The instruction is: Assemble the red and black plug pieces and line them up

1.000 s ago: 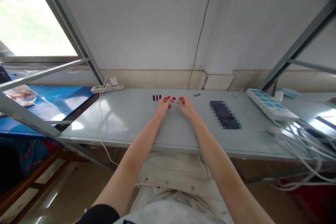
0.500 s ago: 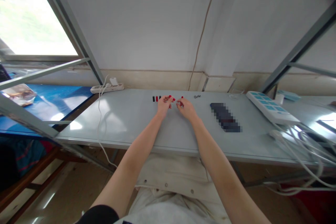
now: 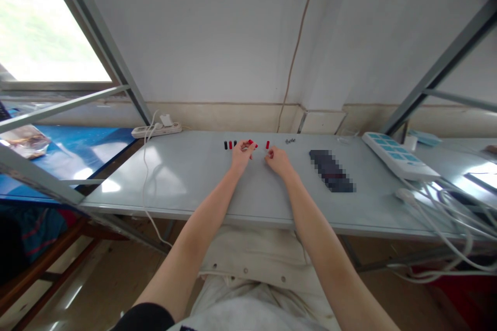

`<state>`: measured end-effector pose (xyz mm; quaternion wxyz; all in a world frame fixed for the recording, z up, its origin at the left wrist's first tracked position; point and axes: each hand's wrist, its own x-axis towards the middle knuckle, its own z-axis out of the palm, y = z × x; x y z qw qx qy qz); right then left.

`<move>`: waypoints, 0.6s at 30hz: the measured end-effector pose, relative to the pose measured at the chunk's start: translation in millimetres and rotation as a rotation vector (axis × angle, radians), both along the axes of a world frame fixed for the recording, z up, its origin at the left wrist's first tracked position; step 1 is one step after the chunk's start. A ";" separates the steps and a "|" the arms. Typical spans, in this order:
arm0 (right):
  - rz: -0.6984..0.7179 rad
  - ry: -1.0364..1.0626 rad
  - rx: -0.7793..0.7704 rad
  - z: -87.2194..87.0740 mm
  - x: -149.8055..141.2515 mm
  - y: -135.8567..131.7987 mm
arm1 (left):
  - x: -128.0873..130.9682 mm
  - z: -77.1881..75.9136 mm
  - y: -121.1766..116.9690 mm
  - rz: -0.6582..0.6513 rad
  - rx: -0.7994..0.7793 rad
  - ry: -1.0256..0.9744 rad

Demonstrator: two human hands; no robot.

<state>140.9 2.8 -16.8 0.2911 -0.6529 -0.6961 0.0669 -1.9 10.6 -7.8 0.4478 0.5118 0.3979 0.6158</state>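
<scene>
My left hand is over the far middle of the grey table, its fingers closed on a small red cylinder. My right hand is just to its right, fingertips pinched; whatever they hold, if anything, is too small to make out. Just beyond the right fingers, another red cylinder stands on the table. Left of my left hand is a short row of a black cylinder, a red one and a second black one, partly covered by the hand.
Small grey metal-looking bits lie behind my right hand. A blurred-out dark flat object lies to the right, with a large white power strip and cables past it. At the back left is another power strip, its cable crossing the table.
My right hand has drawn slightly back from the left, and the red cylinder beyond its fingers now shows fully. The left hand keeps its red cylinder in nearly the same place.
</scene>
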 end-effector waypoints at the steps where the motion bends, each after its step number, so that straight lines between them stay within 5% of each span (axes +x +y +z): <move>1: -0.036 0.009 -0.011 -0.1 2.5 0.3 | -0.1 -1.1 0.1 0.008 -0.008 0.006; 7: -0.218 0.086 0.014 -3.0 16.7 4.3 | 6.4 -13.0 3.4 0.016 -0.007 0.292; 18: -0.272 0.026 -0.031 -11.4 15.3 12.9 | 37.2 -23.7 35.8 0.046 0.038 0.645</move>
